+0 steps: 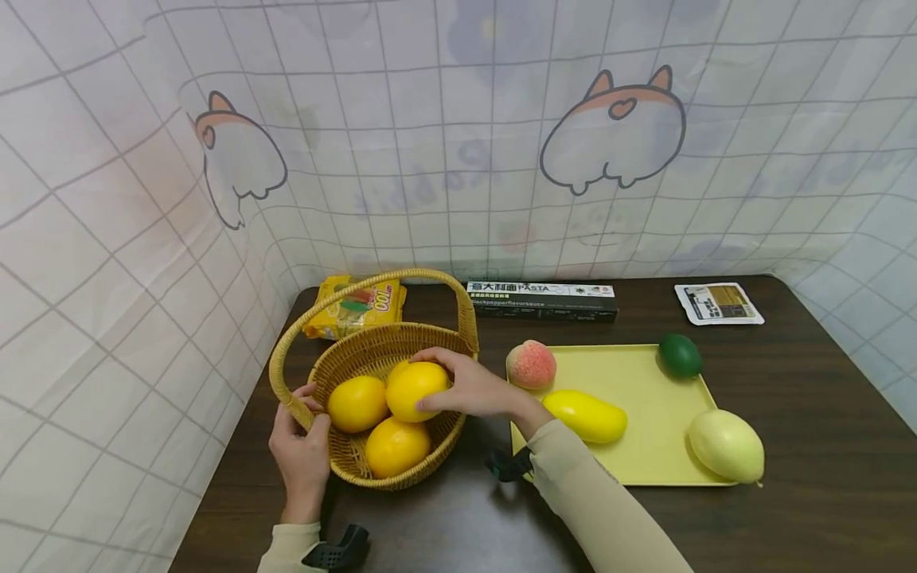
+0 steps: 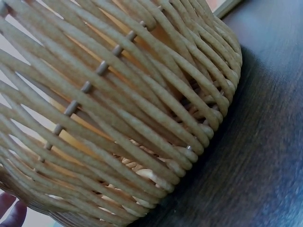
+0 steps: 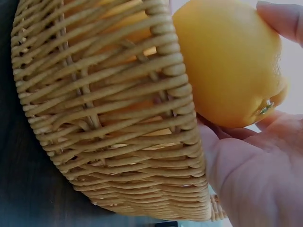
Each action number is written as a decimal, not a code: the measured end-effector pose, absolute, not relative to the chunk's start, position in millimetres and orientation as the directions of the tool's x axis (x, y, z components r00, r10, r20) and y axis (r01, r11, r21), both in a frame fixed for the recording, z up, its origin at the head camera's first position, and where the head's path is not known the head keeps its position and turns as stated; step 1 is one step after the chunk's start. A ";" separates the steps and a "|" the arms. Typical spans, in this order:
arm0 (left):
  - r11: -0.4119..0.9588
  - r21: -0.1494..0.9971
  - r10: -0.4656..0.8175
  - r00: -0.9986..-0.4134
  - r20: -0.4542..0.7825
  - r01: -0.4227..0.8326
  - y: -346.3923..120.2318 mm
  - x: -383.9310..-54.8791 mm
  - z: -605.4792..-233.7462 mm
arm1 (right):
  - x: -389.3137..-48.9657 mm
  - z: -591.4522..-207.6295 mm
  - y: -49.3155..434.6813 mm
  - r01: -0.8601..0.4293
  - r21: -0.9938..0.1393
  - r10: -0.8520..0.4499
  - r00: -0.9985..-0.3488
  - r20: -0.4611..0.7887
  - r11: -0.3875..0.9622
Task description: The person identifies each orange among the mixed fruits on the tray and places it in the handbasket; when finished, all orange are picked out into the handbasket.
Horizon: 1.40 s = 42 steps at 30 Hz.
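A wicker basket (image 1: pixel 444 446) with a tall arched handle stands on the dark table. At its left side, my left hand (image 1: pixel 301 458) grips the foot of the handle by the rim. My right hand (image 1: pixel 476 386) holds a yellow-orange orange (image 1: pixel 417 390) over the right part of the basket, thumb and fingers around it. In the right wrist view, this orange (image 3: pixel 232 61) shows a small green stem mark beside the basket's rim. Inside lie a left orange (image 1: pixel 357 404) and a front orange (image 1: pixel 398 448); another behind is mostly hidden. The left wrist view shows mainly basket weave (image 2: pixel 109 94).
Right of the basket is a yellow tray (image 1: pixel 645 454) with a peach (image 1: pixel 532 364), a mango (image 1: pixel 586 415), a dark green fruit (image 1: pixel 680 356) and a pale yellow pomelo (image 1: pixel 727 446). Behind are a yellow snack bag (image 1: pixel 329 318), a pasta box (image 1: pixel 540 302) and a sachet (image 1: pixel 719 304).
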<state>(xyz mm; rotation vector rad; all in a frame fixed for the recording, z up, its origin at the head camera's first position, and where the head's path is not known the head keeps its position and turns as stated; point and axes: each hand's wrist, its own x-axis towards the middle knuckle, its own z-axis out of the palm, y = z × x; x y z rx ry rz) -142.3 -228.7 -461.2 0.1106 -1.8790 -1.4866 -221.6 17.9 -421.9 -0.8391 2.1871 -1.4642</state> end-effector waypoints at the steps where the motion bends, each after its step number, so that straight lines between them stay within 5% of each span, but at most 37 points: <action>1: 0.327 0.876 -0.481 -0.735 0.478 0.355 -228.7 -142.3 -461.1 | -223.2 -422.1 17.4 -0.259 -0.927 -0.658 -0.752 0.017 0.272; 16: 0.311 0.888 -0.479 -0.752 0.454 0.338 -227.3 -142.3 -461.1 | -241.1 -419.9 16.6 -0.293 -0.881 -0.696 -0.716 -0.057 0.373; 27: 0.323 0.880 -0.472 -0.746 0.469 0.349 -227.6 -142.0 -459.8 | -262.3 -415.8 17.6 -0.344 -0.837 -0.784 -0.602 -0.153 0.427; 42: 0.319 0.882 -0.468 -0.752 0.465 0.347 -227.8 -142.2 -461.2 | -266.7 -422.2 14.3 -0.272 -0.906 -0.805 -0.583 -0.112 0.323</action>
